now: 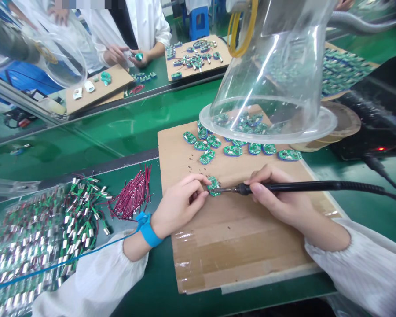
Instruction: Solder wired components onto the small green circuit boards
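A small green circuit board (214,186) lies on the cardboard sheet (237,237). My left hand (185,198), wearing a blue wrist strap (151,234), has its fingers curled, with thumb and index fingertip at the board's left edge. In my right hand (280,193) is a soldering iron (293,186), held like a pen. Its tip points left and reaches the board; whether it touches a joint is too small to tell. Several more circuit boards (232,151) lie on the cardboard behind.
A clear fume hood (267,79) hangs over the far boards. Dark red wires (134,193) and rows of small metal parts with green wires (86,220) lie at left. A black box with a red light (381,149) stands at right. Across the bench, a person (132,31) handles a small green part.
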{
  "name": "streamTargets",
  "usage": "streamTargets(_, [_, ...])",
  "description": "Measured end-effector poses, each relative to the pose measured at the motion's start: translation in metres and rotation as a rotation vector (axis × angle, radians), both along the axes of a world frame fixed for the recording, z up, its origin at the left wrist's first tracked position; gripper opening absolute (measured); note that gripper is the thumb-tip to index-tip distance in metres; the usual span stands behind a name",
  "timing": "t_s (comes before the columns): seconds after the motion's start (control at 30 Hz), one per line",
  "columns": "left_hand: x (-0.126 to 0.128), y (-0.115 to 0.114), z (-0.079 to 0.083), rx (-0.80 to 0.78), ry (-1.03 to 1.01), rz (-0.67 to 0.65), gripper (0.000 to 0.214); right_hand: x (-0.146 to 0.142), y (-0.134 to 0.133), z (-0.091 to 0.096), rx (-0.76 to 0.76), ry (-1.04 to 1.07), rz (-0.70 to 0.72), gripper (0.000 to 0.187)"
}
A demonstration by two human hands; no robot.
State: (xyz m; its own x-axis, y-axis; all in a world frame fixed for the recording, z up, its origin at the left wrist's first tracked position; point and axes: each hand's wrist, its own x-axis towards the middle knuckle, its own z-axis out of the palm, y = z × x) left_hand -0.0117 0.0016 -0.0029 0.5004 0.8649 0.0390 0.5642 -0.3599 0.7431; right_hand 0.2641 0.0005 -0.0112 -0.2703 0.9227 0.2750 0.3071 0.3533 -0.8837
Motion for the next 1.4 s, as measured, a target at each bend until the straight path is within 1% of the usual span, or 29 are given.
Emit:
streamTargets(0.13, [0.0, 0.0, -0.001, -0.004, 0.001, -0.001, 0.019, 0.0, -0.001, 0.001, 0.002, 0.002, 0.008, 0.016])
streamTargets(0.2, [0.001, 0.001, -0.002, 0.002, -0.002, -0.002, 0.019, 0.0, -0.001, 0.001, -0.01, 0.023, -0.011, 0.017])
streamTargets(0.33, [0.0, 0.001, -0.002, 0.012, -0.007, -0.01, 0.018, 0.001, -0.001, 0.001, -0.031, 0.137, -0.124, 0.02])
streamTargets(0.43, [-0.001, 0.003, -0.002, 0.014, -0.022, -0.023, 0.018, 0.001, 0.004, 0.0, -0.041, 0.292, -0.239, 0.018])
streamTargets(0.5, [-0.001, 0.004, -0.003, 0.018, -0.045, -0.026, 0.018, -0.001, 0.008, 0.002, -0.047, 0.368, -0.253, 0.015])
streamTargets(0.53, [-0.001, 0.004, -0.003, 0.021, -0.06, -0.033, 0.018, -0.002, 0.01, 0.003, -0.051, 0.356, -0.236, 0.014])
streamTargets(0.57, [0.0, 0.005, -0.003, 0.02, -0.074, -0.044, 0.018, -0.005, 0.013, 0.004, -0.052, 0.301, -0.208, 0.015])
streamTargets(0.63, [0.003, 0.008, -0.003, 0.019, -0.095, -0.074, 0.018, -0.01, 0.018, 0.003, -0.012, 0.094, -0.109, 0.018])
streamTargets(0.7, [0.0, 0.013, -0.003, 0.055, -0.087, -0.067, 0.014, -0.018, 0.024, -0.005, 0.096, -0.119, 0.049, 0.024])
streamTargets(0.73, [-0.005, 0.016, -0.002, 0.098, -0.069, -0.022, 0.01, -0.022, 0.027, -0.011, 0.161, -0.174, 0.13, 0.032])
streamTargets(0.77, [-0.015, 0.02, -0.001, 0.151, -0.046, 0.051, 0.01, -0.026, 0.03, -0.019, 0.202, -0.217, 0.219, 0.039])
streamTargets(0.8, [-0.029, 0.022, 0.001, 0.205, -0.015, 0.142, 0.016, -0.029, 0.033, -0.028, 0.237, -0.247, 0.282, 0.045])
streamTargets(0.83, [-0.049, 0.023, 0.003, 0.253, 0.032, 0.255, 0.023, -0.032, 0.035, -0.036, 0.27, -0.279, 0.336, 0.051])
streamTargets(0.9, [-0.097, 0.016, 0.01, 0.313, 0.161, 0.483, 0.026, -0.036, 0.037, -0.049, 0.311, -0.318, 0.403, 0.058])
streamTargets(0.93, [-0.124, 0.009, 0.013, 0.336, 0.26, 0.618, 0.025, -0.037, 0.037, -0.053, 0.332, -0.306, 0.374, 0.057])
streamTargets(0.97, [-0.149, -0.001, 0.016, 0.348, 0.315, 0.707, 0.025, -0.037, 0.037, -0.054, 0.343, -0.3, 0.336, 0.055])
streamTargets(1.03, [-0.19, -0.021, 0.018, 0.341, 0.392, 0.796, 0.025, -0.038, 0.034, -0.05, 0.358, -0.296, 0.305, 0.049])
streamTargets(1.07, [-0.204, -0.03, 0.016, 0.317, 0.425, 0.803, 0.025, -0.039, 0.033, -0.046, 0.369, -0.293, 0.298, 0.046])
streamTargets(1.13, [-0.218, -0.04, 0.008, 0.26, 0.472, 0.796, 0.025, -0.041, 0.03, -0.036, 0.401, -0.291, 0.296, 0.038])
streamTargets(1.2, [-0.22, -0.041, -0.002, 0.224, 0.493, 0.798, 0.02, -0.042, 0.027, -0.027, 0.443, -0.307, 0.284, 0.03])
streamTargets(1.27, [-0.217, -0.037, -0.008, 0.216, 0.486, 0.814, 0.013, -0.042, 0.024, -0.024, 0.442, -0.358, 0.276, 0.028])
streamTargets(1.33, [-0.216, -0.034, -0.008, 0.224, 0.454, 0.83, 0.008, -0.038, 0.022, -0.027, 0.397, -0.404, 0.286, 0.029])
streamTargets(1.4, [-0.221, -0.035, -0.002, 0.251, 0.401, 0.853, 0.006, -0.033, 0.021, -0.032, 0.339, -0.429, 0.311, 0.031])
